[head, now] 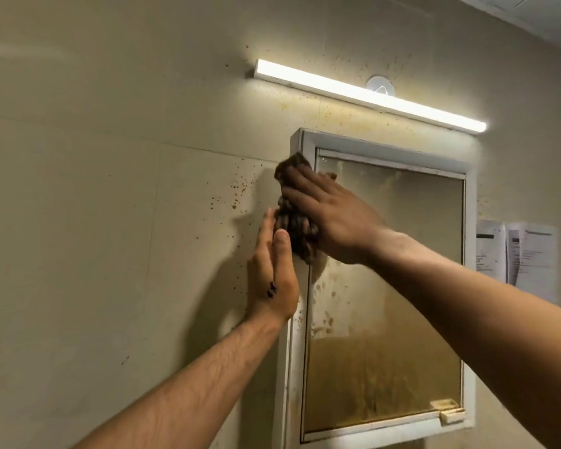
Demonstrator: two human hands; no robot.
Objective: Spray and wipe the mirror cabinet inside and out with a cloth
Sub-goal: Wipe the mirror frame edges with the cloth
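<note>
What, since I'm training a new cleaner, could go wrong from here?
1. The cloth looks dark and soiled; the right hand pressing it flat on the cabinet frame may just smear grime onto the streaked mirror.
2. The left hand only touches the cloth's lower end, so it could slip and drop.
3. Wiping higher might bring the cloth near the lit light bar.

Spattered wall [110,189], mirror cabinet [386,319], light bar [370,94], papers [528,254]
</note>
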